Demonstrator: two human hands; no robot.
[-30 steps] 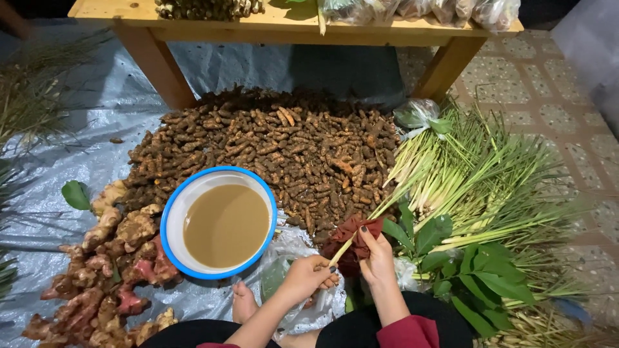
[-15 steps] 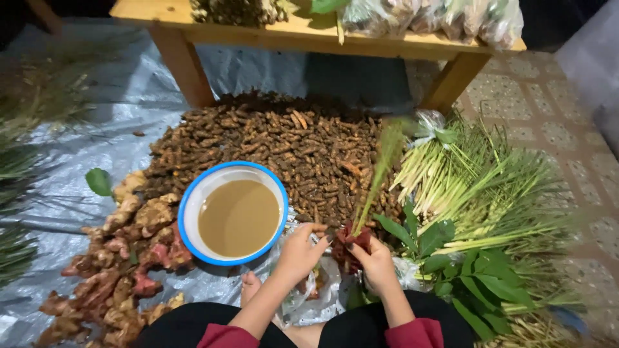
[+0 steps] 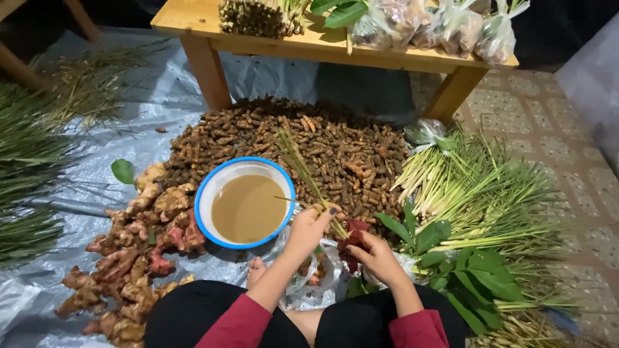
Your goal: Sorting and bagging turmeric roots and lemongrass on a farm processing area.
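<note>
My left hand (image 3: 311,227) grips a lemongrass stalk (image 3: 303,171) near its base; the stalk points up and to the left over the turmeric pile (image 3: 309,138). My right hand (image 3: 376,258) holds a dark red bundle (image 3: 351,240) at the stalk's lower end, close beside my left hand. Just left of my hands stands a blue-rimmed white bowl (image 3: 206,193) of cloudy brown water. A clear plastic bag (image 3: 316,283) lies under my hands, over my lap.
Galangal roots (image 3: 138,245) lie piled to the left. Lemongrass stalks (image 3: 477,193) and green leaves (image 3: 471,277) lie on the right. A wooden table (image 3: 322,45) with bagged goods stands behind. Grey tarp (image 3: 84,167) covers the floor, with grass bundles (image 3: 26,180) far left.
The lemongrass stalk has swung from pointing right, through upright, to leaning left over the turmeric. My hands have stayed together; the view has shifted a little.
</note>
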